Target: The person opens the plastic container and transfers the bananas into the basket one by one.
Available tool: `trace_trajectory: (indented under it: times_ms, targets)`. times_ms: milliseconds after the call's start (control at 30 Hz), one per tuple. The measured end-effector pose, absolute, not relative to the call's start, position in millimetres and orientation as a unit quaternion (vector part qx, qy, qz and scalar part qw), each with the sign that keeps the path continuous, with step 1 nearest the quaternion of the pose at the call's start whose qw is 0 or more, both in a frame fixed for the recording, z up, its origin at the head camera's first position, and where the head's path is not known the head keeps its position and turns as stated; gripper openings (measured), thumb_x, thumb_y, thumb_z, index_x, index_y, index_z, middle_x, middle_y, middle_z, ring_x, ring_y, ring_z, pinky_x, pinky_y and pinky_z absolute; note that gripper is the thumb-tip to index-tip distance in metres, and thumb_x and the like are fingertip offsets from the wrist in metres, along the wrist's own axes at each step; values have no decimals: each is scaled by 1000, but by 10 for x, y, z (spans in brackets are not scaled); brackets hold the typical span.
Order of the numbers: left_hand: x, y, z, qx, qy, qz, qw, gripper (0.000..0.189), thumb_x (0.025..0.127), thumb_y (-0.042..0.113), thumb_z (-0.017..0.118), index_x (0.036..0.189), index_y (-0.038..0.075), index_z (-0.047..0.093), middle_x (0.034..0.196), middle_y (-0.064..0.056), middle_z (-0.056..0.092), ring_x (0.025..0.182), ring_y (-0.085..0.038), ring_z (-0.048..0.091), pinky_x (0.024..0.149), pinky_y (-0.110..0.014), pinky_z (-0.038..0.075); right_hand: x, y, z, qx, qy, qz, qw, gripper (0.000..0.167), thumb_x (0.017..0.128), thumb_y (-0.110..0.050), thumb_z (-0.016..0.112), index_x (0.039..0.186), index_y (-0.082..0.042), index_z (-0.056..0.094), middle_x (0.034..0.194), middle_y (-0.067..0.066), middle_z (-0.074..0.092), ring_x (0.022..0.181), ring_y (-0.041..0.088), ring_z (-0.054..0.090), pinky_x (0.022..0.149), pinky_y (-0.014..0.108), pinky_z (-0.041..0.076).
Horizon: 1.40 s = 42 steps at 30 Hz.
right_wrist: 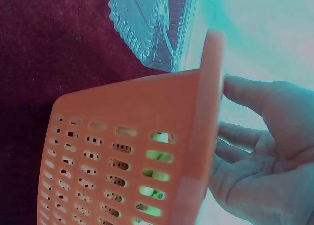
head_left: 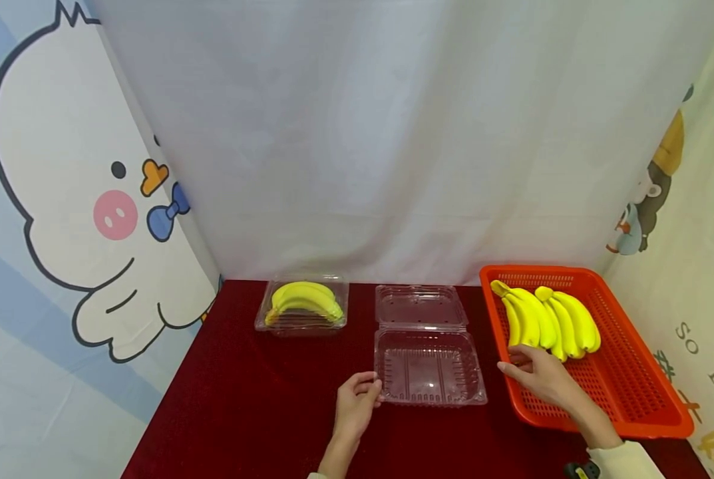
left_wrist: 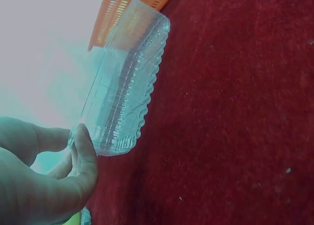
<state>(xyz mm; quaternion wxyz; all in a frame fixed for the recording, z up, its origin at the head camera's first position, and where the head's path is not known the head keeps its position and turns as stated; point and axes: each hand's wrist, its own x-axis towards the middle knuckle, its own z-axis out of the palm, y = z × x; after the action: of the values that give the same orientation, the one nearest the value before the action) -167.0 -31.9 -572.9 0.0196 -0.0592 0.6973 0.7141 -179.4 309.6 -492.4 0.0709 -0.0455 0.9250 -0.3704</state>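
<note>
Bananas, two bunches, in basket: probably light, firm, smooth; grasp round middle. Empty box, on tabletop: likely thin, flexible; take by rim. Left hand pinches box edge. Right hand relaxed near bananas, holding nothing.

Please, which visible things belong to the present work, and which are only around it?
Seemingly part of the work:
open clear container, pinched by left fingers
bananas in red basket, near right fingers
closed container of bananas, apparently packed

Only around:
white curtain
cartoon bird print
dark red cloth
</note>
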Motion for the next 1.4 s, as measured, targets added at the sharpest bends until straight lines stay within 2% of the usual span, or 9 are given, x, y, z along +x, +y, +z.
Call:
trace_trajectory:
  times_ms: [267, 367, 500, 833, 1200, 1300, 1400]
  targets:
    - [-1739, -207, -5738, -62, 705, 706, 10, 25, 97, -6, 62, 118, -20, 60, 91, -28, 68, 76, -35, 71, 69, -36, 62, -1791, 3110, -4958, -34, 919, -385, 71, 57, 102, -25, 67, 132, 21, 53, 118, 34, 65, 103, 41, 69, 81, 45, 61]
    - [-1762, -169, -5737, -63, 704, 707, 5, 24, 97, -6, 63, 117, -20, 60, 91, -29, 68, 75, -35, 70, 68, -35, 62, -1790, 3115, -4970, -30, 915, -396, 72, 57, 101, -24, 68, 133, 21, 53, 119, 34, 65, 103, 41, 70, 78, 41, 62]
    - [-1777, -142, -5731, -61, 699, 712, 1, 25, 97, -2, 65, 117, -17, 62, 91, -26, 69, 75, -32, 71, 66, -29, 60, -1791, 3117, -4987, -24, 907, -413, 77, 57, 101, -23, 68, 134, 21, 51, 119, 34, 64, 103, 40, 70, 74, 37, 62]
    - [-1841, -67, -5732, -50, 700, 713, -5, 25, 96, -1, 68, 116, -15, 64, 85, -19, 69, 76, -35, 71, 66, -31, 61, -1785, 3127, -5006, -8, 893, -441, 89, 60, 102, -25, 68, 136, 21, 49, 124, 38, 61, 104, 40, 69, 73, 36, 62]
    - [-1949, -44, -5796, -41, 720, 692, 8, 24, 98, -1, 65, 116, -17, 62, 91, -29, 68, 81, -45, 69, 72, -49, 62, -1787, 3146, -5031, -3, 891, -445, 89, 62, 101, -27, 68, 137, 20, 49, 125, 37, 61, 103, 38, 70, 72, 35, 62]
    - [-1952, -87, -5803, -30, 729, 684, 17, 25, 99, 3, 66, 116, -15, 64, 93, -29, 70, 80, -43, 70, 71, -49, 61, -1787, 3146, -5035, 0, 891, -446, 91, 63, 101, -27, 69, 137, 20, 49, 126, 37, 60, 102, 38, 70, 72, 35, 62]
    - [-1931, -148, -5787, -29, 732, 681, 24, 27, 100, 10, 68, 115, -12, 67, 92, -25, 72, 78, -38, 71, 68, -44, 62, -1795, 3147, -5037, -2, 890, -446, 90, 63, 102, -28, 68, 137, 20, 49, 128, 37, 60, 102, 37, 70, 72, 35, 62]
